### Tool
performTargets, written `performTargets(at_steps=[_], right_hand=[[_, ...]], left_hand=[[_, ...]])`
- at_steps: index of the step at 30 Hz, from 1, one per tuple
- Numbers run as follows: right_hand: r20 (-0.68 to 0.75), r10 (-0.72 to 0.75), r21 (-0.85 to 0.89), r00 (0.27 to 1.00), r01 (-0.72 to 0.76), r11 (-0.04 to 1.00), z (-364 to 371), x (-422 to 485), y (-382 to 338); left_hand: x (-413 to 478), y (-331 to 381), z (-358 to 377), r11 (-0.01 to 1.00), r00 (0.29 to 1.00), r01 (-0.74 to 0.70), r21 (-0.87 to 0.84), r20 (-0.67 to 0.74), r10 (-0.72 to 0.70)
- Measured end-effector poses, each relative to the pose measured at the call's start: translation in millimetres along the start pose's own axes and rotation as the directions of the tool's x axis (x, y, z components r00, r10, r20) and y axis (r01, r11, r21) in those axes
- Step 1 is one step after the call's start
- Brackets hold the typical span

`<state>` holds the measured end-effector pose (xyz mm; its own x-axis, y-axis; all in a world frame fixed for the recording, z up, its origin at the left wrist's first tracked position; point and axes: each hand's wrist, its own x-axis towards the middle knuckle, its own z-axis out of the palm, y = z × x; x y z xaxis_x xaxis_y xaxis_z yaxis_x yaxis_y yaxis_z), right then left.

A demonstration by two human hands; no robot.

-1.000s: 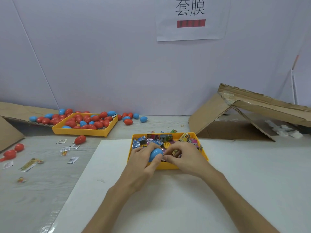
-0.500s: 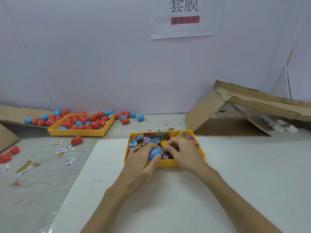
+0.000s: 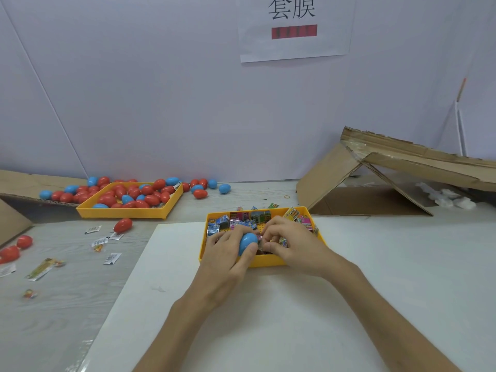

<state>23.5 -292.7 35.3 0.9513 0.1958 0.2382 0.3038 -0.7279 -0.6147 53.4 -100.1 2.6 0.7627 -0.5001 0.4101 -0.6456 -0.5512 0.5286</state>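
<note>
Head camera looks down on a grey desk with wood lines. A flat white board lies on it at six o'clock. A plain pale wall stands behind, with a paper sign at twelve o'clock. Bent brown cardboard sits at two o'clock. At ten o'clock a yellow plastic tray is full of smooth red and blue eggs, and more lie loose around it. Little paper packets lie at nine o'clock. In the middle a second yellow tray holds shiny small boxes. The left hand curls its fingers and thumb round a smooth blue egg, over this tray's near edge. The right hand is just beside the egg, fingers bent down among the boxes; I cannot tell if it holds one.
</note>
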Motion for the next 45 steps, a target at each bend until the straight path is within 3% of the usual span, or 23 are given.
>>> performTargets(at_steps=[6,11,13,15,18,20,23,26,29,33,37,42,45], right_hand=[[0.055,-0.044,0.012,0.998,0.043,0.999,-4.9,-1.1,1.8],[-0.016,0.004,0.428,1.000,0.003,0.904,-17.7,-1.8,-1.0],[-0.093,0.053,0.550,0.994,0.007,0.835,-24.2,-1.6,-0.9],[-0.126,0.089,0.602,0.988,0.005,0.798,-26.4,-1.9,-0.9],[-0.153,0.123,0.636,0.980,0.003,0.772,-18.7,-1.1,-4.0],[-0.187,0.117,0.640,0.975,0.031,0.768,-10.7,0.6,-8.3],[-0.287,0.073,0.584,0.955,0.114,0.803,2.2,1.9,-15.8],[-0.388,0.023,0.479,0.921,0.180,0.859,13.1,1.9,-19.8],[-0.430,0.028,0.494,0.903,0.209,0.844,17.3,2.3,-20.7],[-0.387,0.089,0.607,0.918,0.180,0.774,14.1,3.7,-20.5],[-0.227,0.179,0.765,0.957,0.061,0.641,10.1,3.0,-23.5],[-0.079,0.158,0.654,0.984,-0.069,0.754,9.6,-0.6,-24.7],[-0.088,0.144,0.683,0.986,-0.045,0.729,15.4,-0.9,-24.2]], left_hand=[[2.7,-0.6,3.9,0.990,0.994,0.011,0.143,0.106,-0.027],[1.5,1.0,1.8,0.995,0.997,0.014,0.102,0.070,-0.021],[1.9,3.8,1.0,0.999,0.999,0.031,0.013,0.017,-0.031],[1.6,8.2,-1.9,0.982,0.993,0.062,-0.179,-0.084,-0.078],[0.1,19.3,-10.3,0.840,0.978,0.094,-0.534,-0.107,-0.177],[0.9,25.4,-14.7,0.745,0.973,0.117,-0.656,-0.073,-0.217],[3.4,31.6,-18.3,0.671,0.962,0.163,-0.724,-0.035,-0.271],[2.1,31.7,-17.5,0.655,0.962,0.166,-0.737,-0.027,-0.273],[1.7,28.9,-18.6,0.663,0.949,0.146,-0.734,-0.086,-0.304],[3.4,24.3,-19.9,0.661,0.937,0.137,-0.737,-0.120,-0.328],[3.9,21.2,-18.2,0.679,0.935,0.121,-0.724,-0.146,-0.322],[4.4,18.1,-18.6,0.706,0.928,0.083,-0.704,-0.204,-0.312],[4.0,18.6,-18.4,0.705,0.927,0.081,-0.704,-0.207,-0.313]])
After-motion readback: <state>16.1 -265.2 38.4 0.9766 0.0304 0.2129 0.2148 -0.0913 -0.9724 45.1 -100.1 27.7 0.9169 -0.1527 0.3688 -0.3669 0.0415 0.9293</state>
